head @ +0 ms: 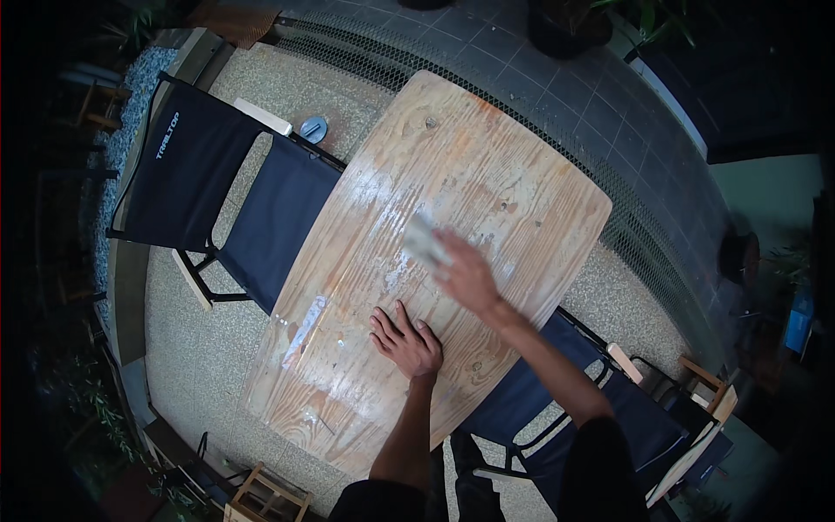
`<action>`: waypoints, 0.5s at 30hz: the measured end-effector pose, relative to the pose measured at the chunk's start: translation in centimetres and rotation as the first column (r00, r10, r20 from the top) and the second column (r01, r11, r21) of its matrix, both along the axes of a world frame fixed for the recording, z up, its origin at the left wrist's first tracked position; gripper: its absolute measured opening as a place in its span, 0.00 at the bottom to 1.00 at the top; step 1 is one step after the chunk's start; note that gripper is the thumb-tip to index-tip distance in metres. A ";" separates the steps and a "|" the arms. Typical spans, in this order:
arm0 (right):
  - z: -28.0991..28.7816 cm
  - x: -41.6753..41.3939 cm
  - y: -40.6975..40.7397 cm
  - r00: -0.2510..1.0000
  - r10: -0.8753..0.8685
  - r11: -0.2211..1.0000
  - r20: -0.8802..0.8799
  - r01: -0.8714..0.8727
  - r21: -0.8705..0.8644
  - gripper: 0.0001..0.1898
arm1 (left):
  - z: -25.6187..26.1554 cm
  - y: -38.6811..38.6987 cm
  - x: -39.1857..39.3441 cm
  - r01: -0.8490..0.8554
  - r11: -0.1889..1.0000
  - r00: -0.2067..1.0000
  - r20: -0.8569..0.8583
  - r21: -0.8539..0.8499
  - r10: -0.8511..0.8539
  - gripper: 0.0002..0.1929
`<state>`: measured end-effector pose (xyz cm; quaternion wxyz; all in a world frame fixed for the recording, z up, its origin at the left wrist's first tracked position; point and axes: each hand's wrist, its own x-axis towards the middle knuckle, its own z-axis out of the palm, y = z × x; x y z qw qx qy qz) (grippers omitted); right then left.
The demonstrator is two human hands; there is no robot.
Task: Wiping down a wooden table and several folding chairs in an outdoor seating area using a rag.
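A wooden table (522, 163) with visible grain and glossy wet-looking patches lies before me. My left hand (409, 342) rests on the tabletop with its fingers spread, holding nothing. Farther up and to the right, my right hand (466, 271) grips a pale cloth or pad (423, 240) against or just over the wood near the middle; both are blurred. The exact kind of the pale item cannot be told. A shiny, whitish strip (304, 331) shows on the tabletop to the left of my left hand.
A dark folding chair (274, 209) stands at the table's left side, another (515, 404) at the lower right beside my right arm. A metal grating (626, 215) runs past the far edge. A small wooden stool (271, 496) stands at the bottom left.
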<state>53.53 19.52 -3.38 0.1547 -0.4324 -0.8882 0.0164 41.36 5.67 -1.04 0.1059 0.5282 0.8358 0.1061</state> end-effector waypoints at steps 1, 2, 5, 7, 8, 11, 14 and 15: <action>0.6 -2.8 -2.7 0.984 0.177 0.984 0.034 -0.176 -0.021 0.20 | -0.6 -0.7 -1.1 -0.008 1.000 1.000 -0.024 -0.006 0.007 0.30; 1.1 -3.5 -4.7 0.922 0.374 0.911 -0.102 -0.386 -0.147 0.22 | -1.6 -1.3 -1.8 -0.010 0.998 1.000 0.008 0.066 0.010 0.30; 2.3 -0.5 0.1 0.842 0.525 0.850 0.124 -0.527 -0.019 0.22 | -1.2 -0.9 -1.4 -0.002 0.994 1.000 0.016 0.107 0.000 0.28; 1.6 4.7 4.9 0.978 -0.065 0.806 -0.198 -0.066 -0.589 0.24 | -0.4 -0.1 -1.0 0.003 0.997 1.000 -0.007 0.080 -0.002 0.27; 4.7 6.9 7.9 0.968 -0.204 0.898 -0.145 0.126 -0.421 0.27 | -0.2 0.0 -1.2 -0.003 0.997 1.000 -0.012 0.083 0.004 0.26; 3.6 17.1 14.5 0.771 -0.637 0.760 0.007 0.629 -0.159 0.22 | -0.3 0.2 0.2 -0.004 0.994 0.999 0.038 0.112 0.000 0.26; 3.7 17.9 14.1 0.621 -0.783 0.593 0.050 0.768 -0.242 0.23 | -0.4 0.0 -0.1 -0.022 0.991 0.999 0.036 0.131 0.018 0.26; 3.3 17.4 13.2 0.621 -0.782 0.598 0.052 0.771 -0.218 0.23 | -0.3 0.0 -0.2 -0.026 0.991 0.999 0.049 0.130 0.019 0.26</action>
